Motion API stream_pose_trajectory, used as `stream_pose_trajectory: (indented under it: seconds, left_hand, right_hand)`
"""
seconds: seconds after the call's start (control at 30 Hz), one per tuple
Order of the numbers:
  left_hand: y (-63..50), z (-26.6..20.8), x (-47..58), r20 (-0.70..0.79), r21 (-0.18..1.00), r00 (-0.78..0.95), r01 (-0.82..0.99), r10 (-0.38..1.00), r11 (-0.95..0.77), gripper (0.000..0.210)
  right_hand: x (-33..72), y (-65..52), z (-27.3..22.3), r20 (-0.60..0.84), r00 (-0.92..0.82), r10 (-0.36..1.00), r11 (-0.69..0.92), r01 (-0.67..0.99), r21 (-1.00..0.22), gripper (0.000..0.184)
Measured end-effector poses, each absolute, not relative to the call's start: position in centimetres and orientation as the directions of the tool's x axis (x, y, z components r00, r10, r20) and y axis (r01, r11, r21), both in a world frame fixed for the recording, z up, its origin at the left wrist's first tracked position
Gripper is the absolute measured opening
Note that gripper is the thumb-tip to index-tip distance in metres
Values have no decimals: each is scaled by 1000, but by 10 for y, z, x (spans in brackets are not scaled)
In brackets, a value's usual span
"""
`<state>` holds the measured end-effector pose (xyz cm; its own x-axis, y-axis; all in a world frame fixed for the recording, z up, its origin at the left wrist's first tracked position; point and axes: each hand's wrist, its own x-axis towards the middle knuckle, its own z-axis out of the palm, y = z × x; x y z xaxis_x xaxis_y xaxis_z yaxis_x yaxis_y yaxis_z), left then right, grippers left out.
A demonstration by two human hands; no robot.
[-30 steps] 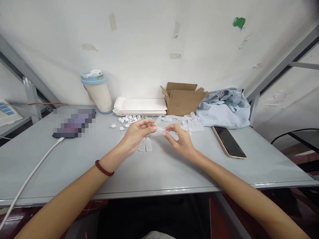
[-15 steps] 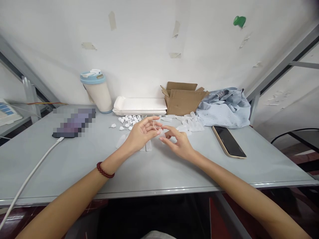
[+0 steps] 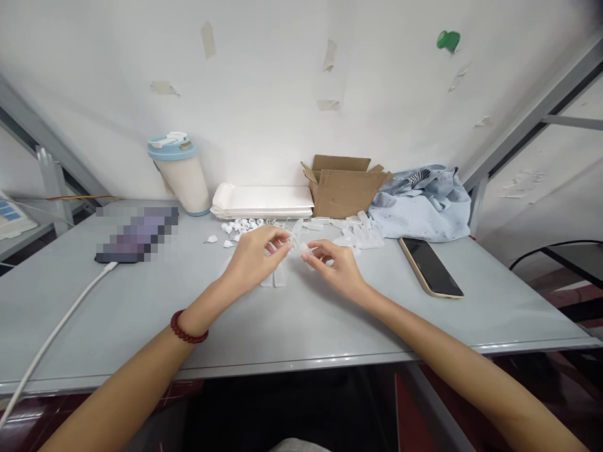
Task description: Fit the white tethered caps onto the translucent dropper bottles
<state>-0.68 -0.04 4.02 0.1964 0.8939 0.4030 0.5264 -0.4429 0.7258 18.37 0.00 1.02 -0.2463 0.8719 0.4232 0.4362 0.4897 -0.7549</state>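
Fingers on the right hand point(image 3: 340, 269) are drawn nearly together, thumb and index tips pinching a small translucent piece point(image 3: 302, 248). Those on the left hand point(image 3: 254, 254) curve with a narrow gap between thumb and index, beside some fine white strands point(image 3: 293, 238); whether they grip anything, I cannot tell.

Around them on the grey counter point(image 3: 330, 339), white caps point(image 3: 242, 226) lie loosely grouped behind the left hand, which hides some of them. Clear plastic sleeves point(image 3: 365, 237) are heaped beyond the right hand, and two clear pieces point(image 3: 279, 278) lie just below the left fingertips, partly covered. Farther back stand a blue-lidded tumbler point(image 3: 183, 182), a stack of white packets point(image 3: 264, 199) and an open cardboard box point(image 3: 348, 193), with a pale blue cloth point(image 3: 426, 204) bunched beside it. A dark-screened phone point(image 3: 431, 267) rests at the right.

The translucent piece sits at the right fingertips, above the counter, between the two hands and just beside the left fingertips.
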Motion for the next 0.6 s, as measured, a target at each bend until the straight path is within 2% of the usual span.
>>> stream_pose_trajectory:
  seconds: [0.07, 0.17, 0.27, 0.4, 0.5, 0.6]
  left_hand:
    - [-5, 37, -2, 463, 619, 322, 550, 826, -561, 20]
    - [-12, 28, 9, 468, 495, 456, 574, 757, -652, 27]
    - [-16, 20, 16, 443, 421, 476, 637, 759, -646, 28]
    - [-19, 18, 20, 422, 327, 445, 737, 789, -591, 17]
    - [-18, 22, 18, 378, 301, 457, 761, 805, -574, 13]
    - [-16, 28, 11, 260, 328, 457, 787, 851, -523, 16]
  right_hand:
    - [183, 1, 8, 395, -239, 887, 462, 435, -773, 22]
    - [181, 1, 5, 335, -218, 917, 398, 407, -823, 22]
    - [179, 1, 5, 267, -219, 938, 333, 373, -866, 25]
    - [175, 0, 4, 210, -236, 949, 286, 356, -890, 24]
    - [174, 1, 4, 198, -279, 940, 299, 390, -871, 22]
    - [174, 0, 5, 183, -356, 917, 336, 439, -833, 19]
